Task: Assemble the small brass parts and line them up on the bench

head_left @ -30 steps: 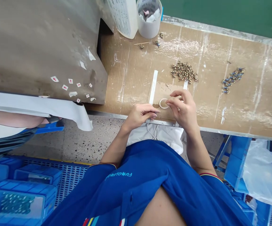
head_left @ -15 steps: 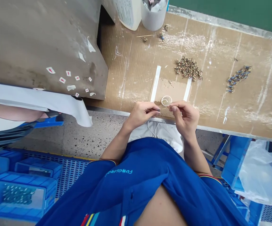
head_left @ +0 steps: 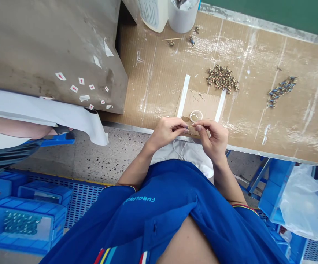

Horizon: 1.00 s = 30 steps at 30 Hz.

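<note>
Over the table's near edge, my left hand point(head_left: 167, 132) is pinched on a tiny dark part, mostly hidden by the fingertips. My right hand point(head_left: 214, 138) holds a thin wooden stick point(head_left: 191, 127) between thumb and fingers, its tip at the left fingertips. Just beyond the hands sits a small round white-rimmed dish point(head_left: 195, 116). It rests on a cardboard piece point(head_left: 204, 103) with white tape strips along both sides. Farther back lies a pile of small brass-coloured metal parts point(head_left: 222, 78). A smaller group of parts with blue bits point(head_left: 282, 91) lies to the right.
A large metal box point(head_left: 65, 44) stands at left, a person's white-covered arm below it. At the back are a white bottle point(head_left: 154, 16), a white tub point(head_left: 183, 18) and another wooden stick point(head_left: 171, 39). Blue bins point(head_left: 24, 223) stand low at left; a plastic bag point(head_left: 304, 205) hangs right.
My right hand has come left and closer to my left hand, so less of the stick shows between them. The view has shifted slightly. The piles look the same.
</note>
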{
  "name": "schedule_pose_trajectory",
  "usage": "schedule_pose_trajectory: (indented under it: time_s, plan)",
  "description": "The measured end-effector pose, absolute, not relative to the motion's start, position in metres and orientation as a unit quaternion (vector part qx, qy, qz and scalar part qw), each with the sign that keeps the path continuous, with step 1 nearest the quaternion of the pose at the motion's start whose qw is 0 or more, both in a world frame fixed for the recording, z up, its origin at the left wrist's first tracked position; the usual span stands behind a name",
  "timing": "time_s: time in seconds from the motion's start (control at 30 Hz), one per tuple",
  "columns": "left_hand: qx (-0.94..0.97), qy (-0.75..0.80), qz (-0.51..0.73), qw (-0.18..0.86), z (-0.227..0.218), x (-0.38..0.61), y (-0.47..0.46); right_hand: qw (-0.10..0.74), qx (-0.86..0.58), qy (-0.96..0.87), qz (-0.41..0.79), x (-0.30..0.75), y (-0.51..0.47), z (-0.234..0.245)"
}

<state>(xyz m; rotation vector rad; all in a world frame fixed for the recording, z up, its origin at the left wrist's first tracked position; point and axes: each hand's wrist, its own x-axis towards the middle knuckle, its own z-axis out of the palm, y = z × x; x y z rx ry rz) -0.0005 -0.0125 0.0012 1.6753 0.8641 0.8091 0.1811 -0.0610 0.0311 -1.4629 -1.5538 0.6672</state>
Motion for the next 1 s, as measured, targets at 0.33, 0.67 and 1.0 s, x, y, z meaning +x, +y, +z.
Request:
schedule_pose_trajectory:
  time_s: [0.33, 0.67, 1.0]
  plan:
    - [0.709, 0.357, 0.337, 0.506, 0.000, -0.002, -0.012, 0.455, -0.556, -0.649, 0.248, 0.181, -0.060, 0.030]
    - [0.691, 0.351, 0.352, 0.525, -0.002, -0.002, -0.013, 0.512, -0.587, -0.584, 0.229, 0.196, -0.051, 0.026]
    - [0.692, 0.337, 0.359, 0.528, -0.001, -0.004, -0.012, 0.421, -0.625, -0.624, 0.206, 0.218, -0.028, 0.009]
